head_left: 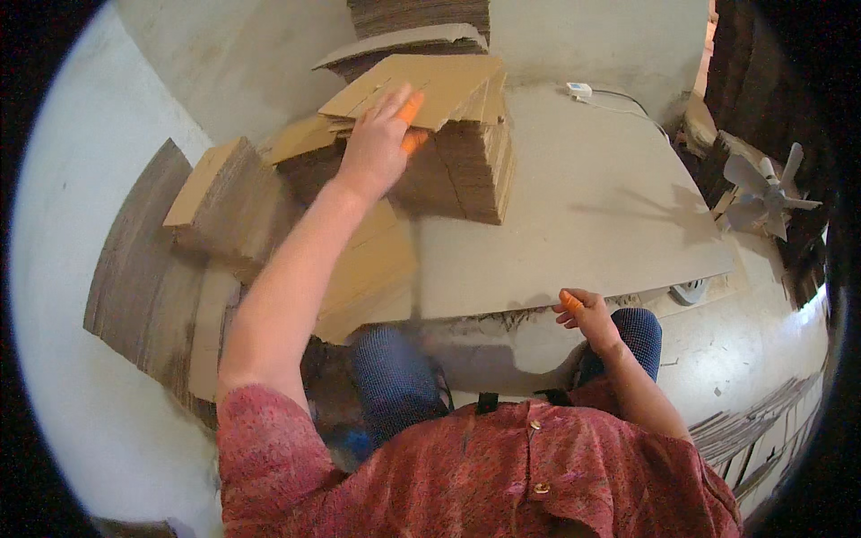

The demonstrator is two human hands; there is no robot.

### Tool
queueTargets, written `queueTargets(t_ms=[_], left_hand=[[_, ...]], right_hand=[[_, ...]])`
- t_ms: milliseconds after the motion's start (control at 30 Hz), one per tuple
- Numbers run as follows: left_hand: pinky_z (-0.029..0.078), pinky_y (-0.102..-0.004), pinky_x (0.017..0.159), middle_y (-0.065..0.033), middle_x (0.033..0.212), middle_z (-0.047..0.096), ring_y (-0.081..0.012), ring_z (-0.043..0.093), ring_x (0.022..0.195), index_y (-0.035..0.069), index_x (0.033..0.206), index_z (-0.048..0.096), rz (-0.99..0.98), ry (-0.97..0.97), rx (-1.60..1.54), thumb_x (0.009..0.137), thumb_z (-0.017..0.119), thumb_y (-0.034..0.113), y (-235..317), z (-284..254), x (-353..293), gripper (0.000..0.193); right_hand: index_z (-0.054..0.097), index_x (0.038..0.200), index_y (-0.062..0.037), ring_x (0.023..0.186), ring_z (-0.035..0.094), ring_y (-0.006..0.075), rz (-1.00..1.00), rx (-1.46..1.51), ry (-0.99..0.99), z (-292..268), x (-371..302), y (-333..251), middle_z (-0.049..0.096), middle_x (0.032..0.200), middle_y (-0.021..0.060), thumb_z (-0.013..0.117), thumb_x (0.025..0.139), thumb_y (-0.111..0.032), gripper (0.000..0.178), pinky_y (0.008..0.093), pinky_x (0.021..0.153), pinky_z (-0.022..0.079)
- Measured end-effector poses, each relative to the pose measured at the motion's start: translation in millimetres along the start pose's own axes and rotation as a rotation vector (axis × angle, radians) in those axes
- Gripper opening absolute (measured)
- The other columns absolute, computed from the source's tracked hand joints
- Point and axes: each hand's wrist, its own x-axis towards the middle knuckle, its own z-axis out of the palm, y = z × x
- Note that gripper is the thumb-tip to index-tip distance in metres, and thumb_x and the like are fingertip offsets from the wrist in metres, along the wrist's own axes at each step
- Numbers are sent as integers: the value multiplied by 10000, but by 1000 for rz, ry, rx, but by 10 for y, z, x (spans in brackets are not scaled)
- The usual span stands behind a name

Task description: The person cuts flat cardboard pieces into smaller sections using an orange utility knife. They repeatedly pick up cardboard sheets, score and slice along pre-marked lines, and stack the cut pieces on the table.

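Observation:
My left hand reaches out to a tall stack of cut cardboard pieces. Its fingers lie over the near edge of the top cardboard sheet, and the orange-wrapped thumb is by the sheet's underside, so the hand looks closed on that edge. Orange wrapping also covers a finger. Above my right knee, near the front edge of the pale board, is my right hand. Its fingers are curled together with orange wrapping on one digit, and nothing shows in them.
More cardboard stacks stand left and at the back. A pale board lies before my knees, with a white plug and cable at its far edge. A fan stands at right; flat cardboard strips lie lower right.

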Motion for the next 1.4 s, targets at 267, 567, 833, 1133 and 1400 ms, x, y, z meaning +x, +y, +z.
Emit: queueTargets(t_ms=[267,567,833,1133,1400], left_hand=[[460,-313,779,-143,1022,631,-232,604,907,53,1025,647,-170,-373,-320,740,703,227,-280,-78,240,339],[409,-278,893,-114,1161,584,-169,542,1056,10,1186,538,-242,-180,-531,868,580,255,-117,-525,-428,403],[281,-460,1014,-221,1411,237,-345,292,1276,36,1396,199,-1684,-246,-544,739,570,634,-484,-632,-3125,962],[267,-563,986,-169,1396,266,-372,303,1251,116,1392,216,-1873,-294,-1207,655,696,587,-308,-394,-3055,999],[364,-543,913,-102,1311,414,-299,400,1195,131,1320,356,-1813,-113,-1230,746,659,488,-176,-488,-3018,740]], right_hand=[[563,1115,20,686,603,146,18,-16,-12,-61,-89,-13,632,845,93,545,890,-294,387,256,577,470],[547,1127,24,717,617,161,20,-28,-33,10,-147,-135,637,878,114,512,903,-263,365,263,612,492],[501,1180,28,807,613,190,-9,70,-363,575,44,-458,620,961,134,498,904,-359,475,280,688,494],[482,1215,-33,857,571,212,75,252,-633,1989,1288,-868,571,1065,134,465,812,-635,724,354,780,469],[462,1263,-92,1070,492,217,208,216,-603,2028,1076,-964,508,1220,88,492,753,-693,788,420,912,392]])
